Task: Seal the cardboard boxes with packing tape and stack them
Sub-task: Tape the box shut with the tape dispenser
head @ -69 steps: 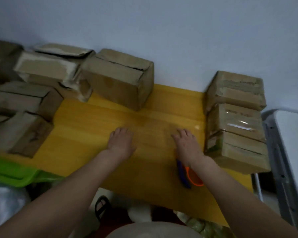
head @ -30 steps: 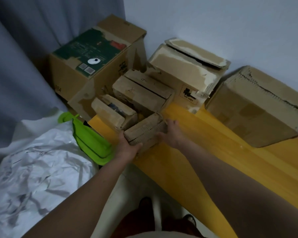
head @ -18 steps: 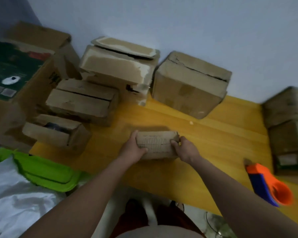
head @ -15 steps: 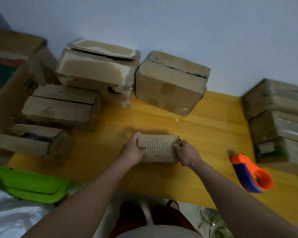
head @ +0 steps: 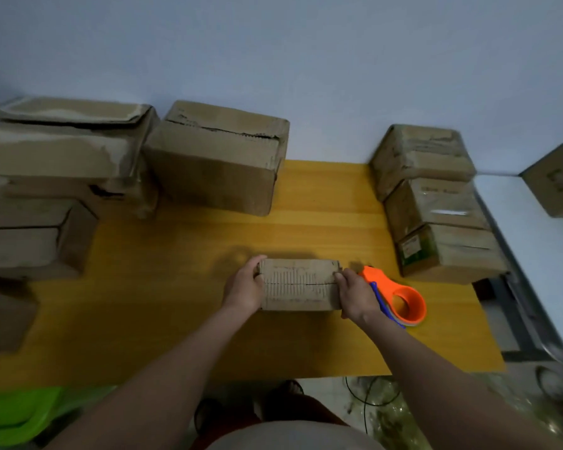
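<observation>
Both grips clamp the small box (head: 300, 285) — left hand (head: 245, 287), right hand (head: 355, 295) at its ends — on the bench (head: 176, 303), tape dispenser (head: 400, 302) just beside.

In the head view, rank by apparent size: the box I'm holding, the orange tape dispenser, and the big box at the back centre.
1. Back-centre box
2. Held box
3. Tape dispenser, partly hidden behind the right hand
</observation>
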The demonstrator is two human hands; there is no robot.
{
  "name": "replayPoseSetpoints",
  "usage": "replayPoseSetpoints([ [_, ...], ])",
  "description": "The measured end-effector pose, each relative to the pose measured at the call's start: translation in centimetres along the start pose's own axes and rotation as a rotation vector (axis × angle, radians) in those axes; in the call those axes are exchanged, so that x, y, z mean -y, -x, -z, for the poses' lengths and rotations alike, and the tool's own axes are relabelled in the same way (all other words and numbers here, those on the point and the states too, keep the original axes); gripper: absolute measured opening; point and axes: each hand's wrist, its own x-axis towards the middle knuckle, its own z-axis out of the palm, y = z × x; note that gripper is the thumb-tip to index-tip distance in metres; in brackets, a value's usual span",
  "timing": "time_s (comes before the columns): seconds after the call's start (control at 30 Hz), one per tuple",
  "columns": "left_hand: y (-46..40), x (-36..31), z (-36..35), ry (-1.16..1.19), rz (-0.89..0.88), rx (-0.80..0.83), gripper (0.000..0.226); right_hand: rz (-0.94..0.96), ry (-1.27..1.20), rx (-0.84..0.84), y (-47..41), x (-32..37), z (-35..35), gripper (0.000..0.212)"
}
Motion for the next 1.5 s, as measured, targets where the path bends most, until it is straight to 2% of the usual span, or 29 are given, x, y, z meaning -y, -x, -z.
replayPoseSetpoints([
  [0.23,-0.7,-1.7,-1.8,-0.119,0.035,-0.109,0.042,0.125,-0.077,0.069,-1.9,-1.9,0.7,0.016],
  [0.37,0.1,-2.4,-2.7,-0.399,0.017,-0.208,0.044,0.188,-0.081,0.076,-2.5,-2.4,0.7,0.023],
  [0.43,0.7,-2.7,-3.4,-0.521,-0.141,-0.186,0.050,0.211,-0.096,0.085,-2.7,-2.7,0.7,0.026],
  [0.53,1.2,-2.7,-5.0,-0.681,-0.420,0.033,0.081,0.226,-0.133,0.078,-2.8,-3.3,0.9,0.019],
  [0.6,1.0,-2.5,-5.9,-0.820,-0.443,0.121,0.099,0.180,-0.075,-0.031,-2.7,-4.4,1.2,0.021],
  [0.7,0.5,-2.7,-6.5,-0.909,-0.406,0.101,0.096,0.001,0.130,-0.263,-2.4,-6.8,2.0,0.038],
  [0.8,0.2,-2.7,-6.5,-0.878,-0.401,0.045,0.090,-0.210,0.346,-0.256,-2.2,-9.2,2.3,0.067],
  [0.87,0.2,-2.4,-6.5,-0.877,-0.421,0.037,0.091,-0.279,0.414,-0.198,-2.2,-10.4,2.0,0.078],
  [0.93,0.4,-2.1,-6.5,-0.908,-0.417,0.033,0.090,-0.282,0.450,-0.126,-2.5,-10.9,1.7,0.071],
  [1.07,0.3,-1.9,-6.1,-0.993,-0.397,0.048,0.085,-0.236,0.412,-0.052,-2.9,-10.9,2.1,0.037],
  [1.27,-0.7,-1.0,-3.5,-1.021,-0.398,0.072,0.083,-0.004,0.084,0.014,-2.7,-8.8,1.7,0.020],
  [1.33,-0.8,-0.8,-2.7,-1.020,-0.377,0.080,0.088,0.076,-0.076,0.062,-2.5,-7.6,2.0,0.021],
  [1.43,-0.7,-1.6,-2.0,-0.957,-0.342,0.137,0.100,0.162,-0.256,0.158,-2.2,-6.5,3.1,0.026],
  [1.5,-0.7,-2.8,-1.7,-0.852,-0.299,0.154,0.097,0.225,-0.297,0.237,-2.1,-6.2,4.2,0.013],
])
